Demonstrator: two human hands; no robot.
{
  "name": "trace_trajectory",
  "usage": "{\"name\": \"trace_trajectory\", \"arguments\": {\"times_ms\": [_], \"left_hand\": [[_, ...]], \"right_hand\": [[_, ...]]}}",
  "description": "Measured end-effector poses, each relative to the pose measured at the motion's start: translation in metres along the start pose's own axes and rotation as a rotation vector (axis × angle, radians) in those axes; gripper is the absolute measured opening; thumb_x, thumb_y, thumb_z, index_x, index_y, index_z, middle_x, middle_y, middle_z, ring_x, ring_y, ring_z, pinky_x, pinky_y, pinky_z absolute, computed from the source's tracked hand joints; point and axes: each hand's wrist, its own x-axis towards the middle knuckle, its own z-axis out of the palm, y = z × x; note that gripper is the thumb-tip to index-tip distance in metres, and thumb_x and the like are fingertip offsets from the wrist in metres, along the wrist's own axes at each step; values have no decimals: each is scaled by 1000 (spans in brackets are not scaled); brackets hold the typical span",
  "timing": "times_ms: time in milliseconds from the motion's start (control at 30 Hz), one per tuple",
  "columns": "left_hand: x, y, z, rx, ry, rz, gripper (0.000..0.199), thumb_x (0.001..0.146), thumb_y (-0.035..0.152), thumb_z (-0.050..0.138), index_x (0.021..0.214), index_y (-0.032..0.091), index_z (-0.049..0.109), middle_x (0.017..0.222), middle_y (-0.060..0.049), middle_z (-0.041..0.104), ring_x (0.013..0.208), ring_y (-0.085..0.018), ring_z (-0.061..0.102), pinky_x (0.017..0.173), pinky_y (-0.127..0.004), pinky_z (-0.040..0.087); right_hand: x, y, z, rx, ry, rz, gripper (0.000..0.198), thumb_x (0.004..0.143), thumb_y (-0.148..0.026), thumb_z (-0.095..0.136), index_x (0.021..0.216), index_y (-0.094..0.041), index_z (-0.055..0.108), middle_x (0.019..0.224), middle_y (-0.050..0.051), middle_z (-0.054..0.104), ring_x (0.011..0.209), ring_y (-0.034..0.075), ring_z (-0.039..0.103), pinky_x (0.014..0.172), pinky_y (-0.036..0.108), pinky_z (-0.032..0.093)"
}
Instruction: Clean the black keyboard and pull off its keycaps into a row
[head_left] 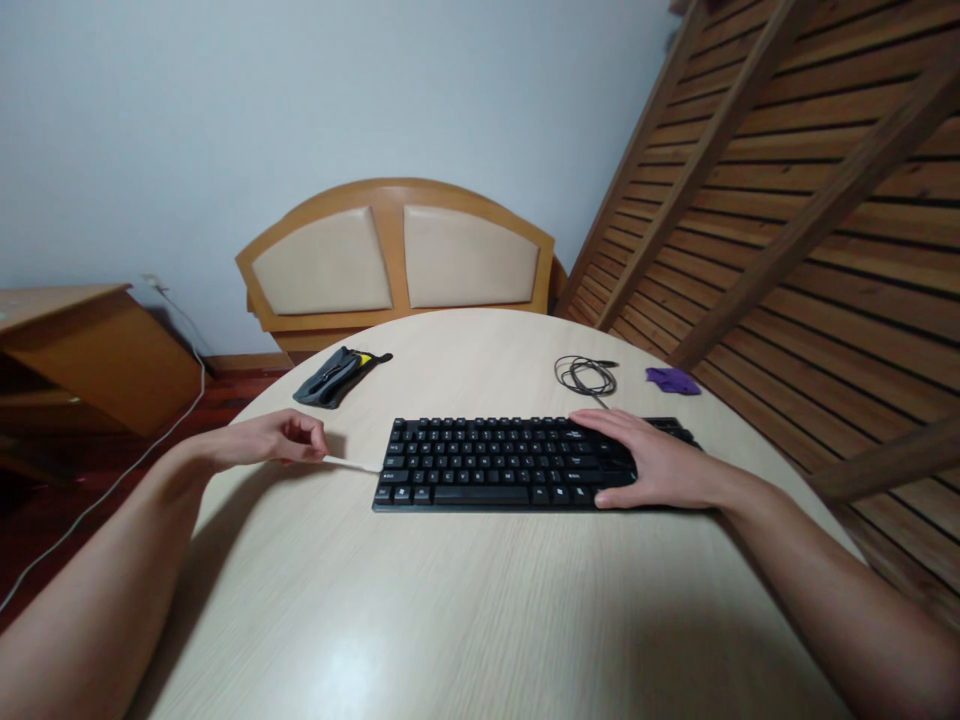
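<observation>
A black keyboard (480, 465) lies flat on the pale round table (435, 600). My right hand (645, 460) spans its right end, fingers over the back edge and thumb by the front edge, gripping it and covering some keys. To the left of the keyboard, my left hand (296, 437) is closed in a pinch on a thin white stick (352, 463). The stick's far end meets the keyboard's left edge; whether it touches the side or slips between keys I cannot tell.
A dark grey pouch (337, 378) with a yellow patch lies back left. Behind the keyboard sits its coiled cable (585, 376), with a purple cloth (673, 380) farther right. A padded wooden headboard (397, 250) and slatted wooden panel (787, 200) stand beyond the table.
</observation>
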Motion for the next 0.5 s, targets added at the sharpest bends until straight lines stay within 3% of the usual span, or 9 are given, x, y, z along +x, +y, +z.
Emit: {"name": "trace_trajectory", "arguments": {"times_ms": [500], "left_hand": [[6,28,17,-12,-12,67,19,82,36,64,86,19,69,76,0,59,68,-13,48,62,-23,37]], "right_hand": [[0,0,0,-2,-1,-9,99,66,-64,75,149,-22,41,150,13,45,138,38,39,116,58,28]]}}
